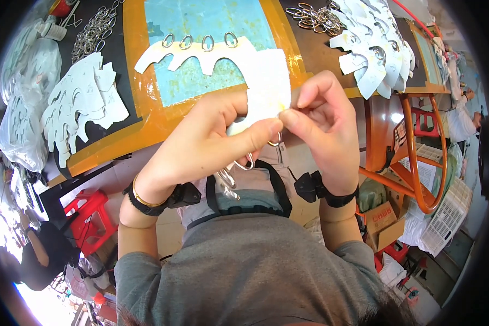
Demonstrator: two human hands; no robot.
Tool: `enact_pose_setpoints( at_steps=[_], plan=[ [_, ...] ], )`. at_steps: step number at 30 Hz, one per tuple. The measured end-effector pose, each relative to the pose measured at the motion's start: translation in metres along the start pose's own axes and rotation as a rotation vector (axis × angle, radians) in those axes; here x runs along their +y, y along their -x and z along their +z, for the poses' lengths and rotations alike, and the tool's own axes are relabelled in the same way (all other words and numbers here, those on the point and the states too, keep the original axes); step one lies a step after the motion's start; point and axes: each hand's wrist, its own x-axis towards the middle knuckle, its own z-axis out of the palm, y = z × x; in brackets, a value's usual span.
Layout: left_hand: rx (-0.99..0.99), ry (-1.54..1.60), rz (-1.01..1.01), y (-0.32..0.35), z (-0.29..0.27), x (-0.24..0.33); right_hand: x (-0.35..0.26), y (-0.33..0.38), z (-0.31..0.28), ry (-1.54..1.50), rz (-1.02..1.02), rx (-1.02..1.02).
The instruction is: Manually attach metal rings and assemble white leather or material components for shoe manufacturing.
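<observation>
My left hand (212, 136) is closed on a white scalloped sheet piece (269, 76), thumb on top. The piece is held above the table's near edge. My right hand (328, 119) pinches at the piece's right edge, thumb tip close to my left thumb; its other fingers are curled. Metal oval rings (246, 162) hang below my left thumb, partly hidden by it. On the table beyond, another white scalloped strip (193, 53) reaches left from behind the held piece. Several oval rings (208, 43) lie along its upper edge.
A blue-green mat (201, 81) with orange tape covers the table's middle. White scalloped pieces (87, 98) are stacked left, with more pieces (372, 49) at right. Ring piles (95, 32) lie behind. Red stool (92, 220), orange round-framed chair (418, 179) and cardboard box (384, 223) stand below.
</observation>
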Motion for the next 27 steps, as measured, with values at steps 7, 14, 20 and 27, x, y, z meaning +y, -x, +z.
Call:
enact_pose_setpoints(
  at_steps=[7,14,20,27],
  plan=[
    [0.099,0.01,-0.003,-0.008,0.0,-0.008,0.004,-0.004,0.001,-0.046,0.075,-0.017],
    [0.057,0.169,0.046,-0.011,-0.006,-0.021,0.005,0.001,0.0,-0.044,0.041,-0.027],
    [0.088,0.105,0.105,-0.01,0.003,-0.022,0.006,0.002,0.008,-0.081,0.07,0.024],
    [0.243,-0.381,0.298,-0.007,0.009,-0.024,0.009,0.002,0.009,-0.052,0.096,-0.059]
  ],
)
